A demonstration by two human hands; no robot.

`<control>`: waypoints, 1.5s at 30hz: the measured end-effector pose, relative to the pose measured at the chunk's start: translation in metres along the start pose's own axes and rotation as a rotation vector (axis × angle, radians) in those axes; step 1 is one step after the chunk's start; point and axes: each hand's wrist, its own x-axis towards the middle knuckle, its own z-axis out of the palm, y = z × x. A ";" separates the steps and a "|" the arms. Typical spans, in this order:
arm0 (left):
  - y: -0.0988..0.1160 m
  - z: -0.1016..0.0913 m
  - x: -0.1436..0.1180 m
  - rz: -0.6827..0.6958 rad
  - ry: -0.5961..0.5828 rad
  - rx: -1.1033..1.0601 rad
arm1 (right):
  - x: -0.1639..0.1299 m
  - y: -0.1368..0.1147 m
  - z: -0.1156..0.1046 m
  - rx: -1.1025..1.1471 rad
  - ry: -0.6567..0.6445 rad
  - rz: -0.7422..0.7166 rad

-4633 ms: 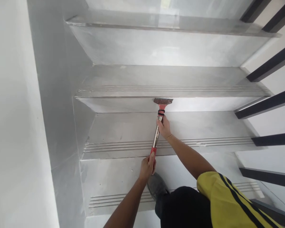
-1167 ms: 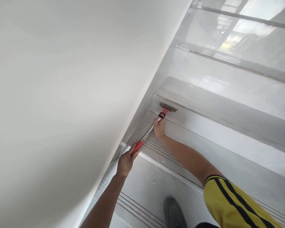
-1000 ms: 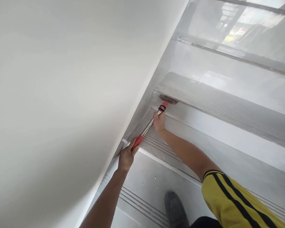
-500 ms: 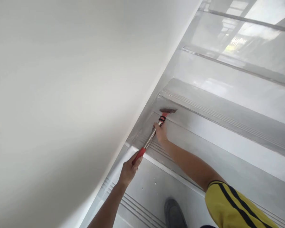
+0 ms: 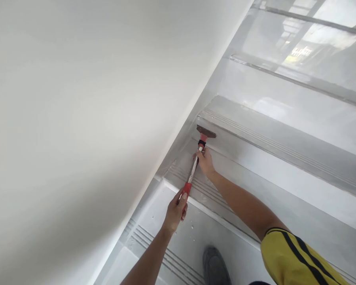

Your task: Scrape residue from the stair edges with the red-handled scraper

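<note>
Two things fill most of the view: a plain white wall [image 5: 77, 118] on the left and a flight of pale grey stairs [image 5: 284, 130] climbing to the right, their treads glossy and cut with grooved lines near each front edge. A step [image 5: 255, 186] in the middle of the flight lies under the person's right forearm, and small white flecks lie on the tread below it. A yellow sleeve [image 5: 296, 257] with black stripes covers the right upper arm at the lower right, and a dark grey shoe [image 5: 215, 265] stands on the lowest tread in view.

A long scraper [image 5: 195, 166] runs up from the lower tread to the riser above, close beside the wall. It has a red grip at the bottom end, a bright metal shaft, a black band just under a red neck, and a wide, flat, dull brown blade [image 5: 206, 131]. The blade sits against the top of the riser, right under the nosing of the next step.

The right hand [image 5: 205, 161] is wrapped around the upper shaft just below the black band. The left hand [image 5: 175, 211] is closed around the red grip at the bottom end, thumb lying along it.
</note>
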 end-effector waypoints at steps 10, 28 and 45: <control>0.014 -0.007 0.011 0.083 -0.021 0.154 | 0.019 0.000 0.001 -0.010 0.058 -0.124; 0.002 0.003 0.016 0.125 -0.031 0.134 | 0.020 0.008 -0.012 -0.077 0.041 -0.177; 0.006 -0.001 0.017 0.134 -0.044 0.148 | 0.019 0.003 -0.009 -0.107 0.062 -0.208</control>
